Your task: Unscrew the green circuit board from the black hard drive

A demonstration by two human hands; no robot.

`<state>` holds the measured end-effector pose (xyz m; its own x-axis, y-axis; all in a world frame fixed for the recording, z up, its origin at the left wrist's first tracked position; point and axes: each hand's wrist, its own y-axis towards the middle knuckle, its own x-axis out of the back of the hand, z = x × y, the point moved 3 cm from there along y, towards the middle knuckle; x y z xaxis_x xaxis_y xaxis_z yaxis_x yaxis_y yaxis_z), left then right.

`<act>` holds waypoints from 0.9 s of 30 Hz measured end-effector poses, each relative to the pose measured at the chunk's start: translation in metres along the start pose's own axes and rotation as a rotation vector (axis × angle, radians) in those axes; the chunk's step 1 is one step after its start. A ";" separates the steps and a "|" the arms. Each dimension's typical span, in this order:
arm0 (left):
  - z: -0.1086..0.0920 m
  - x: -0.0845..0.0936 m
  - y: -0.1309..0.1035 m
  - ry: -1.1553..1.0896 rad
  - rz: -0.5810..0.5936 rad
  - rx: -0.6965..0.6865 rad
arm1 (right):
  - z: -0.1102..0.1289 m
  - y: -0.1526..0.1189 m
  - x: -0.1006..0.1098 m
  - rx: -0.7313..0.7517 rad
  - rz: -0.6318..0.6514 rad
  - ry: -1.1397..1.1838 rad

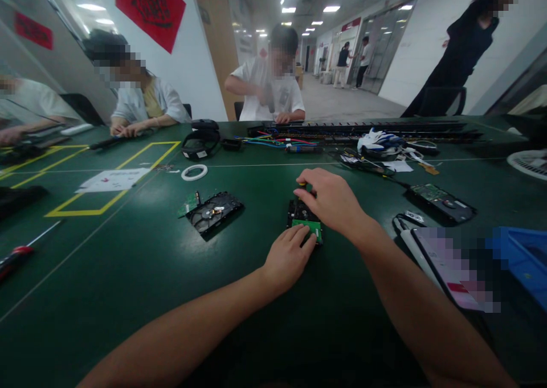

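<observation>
A hard drive (293,210) with a green circuit board lies on the green table in front of me. My left hand (291,256) holds it down, its fingers pressed on the board at the near end. Above the far end, my right hand (331,200) is closed around a small upright screwdriver (302,185) with a bit of yellow at its top. The fingers cover much of it, and its tip cannot be made out. To the left sits an opened hard drive (214,212), a loose green circuit board (188,204) beside it.
A white tape roll (194,172) and a red-handled screwdriver (21,252) lie left. Another hard drive (442,201), a phone-like device (453,271) and a blue bin (523,257) are right. Cables (273,141) and gloves (378,142) lie across the back. Co-workers sit opposite.
</observation>
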<state>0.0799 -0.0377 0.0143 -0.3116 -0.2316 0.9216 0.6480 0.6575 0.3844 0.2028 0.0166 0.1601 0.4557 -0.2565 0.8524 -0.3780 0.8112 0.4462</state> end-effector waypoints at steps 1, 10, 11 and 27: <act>0.000 0.000 0.000 -0.004 -0.004 -0.004 | 0.001 0.000 0.000 0.016 0.017 0.005; 0.000 0.001 0.001 -0.006 -0.026 -0.014 | -0.001 0.000 0.000 0.052 0.024 0.064; 0.000 0.000 0.001 -0.005 -0.025 -0.016 | -0.001 0.000 0.000 0.052 0.018 0.063; 0.001 -0.004 0.001 0.025 -0.055 -0.027 | -0.001 0.001 -0.002 0.000 0.001 0.091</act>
<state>0.0810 -0.0357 0.0112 -0.3297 -0.2847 0.9001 0.6489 0.6242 0.4351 0.2018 0.0184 0.1585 0.5272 -0.2069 0.8242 -0.3780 0.8116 0.4455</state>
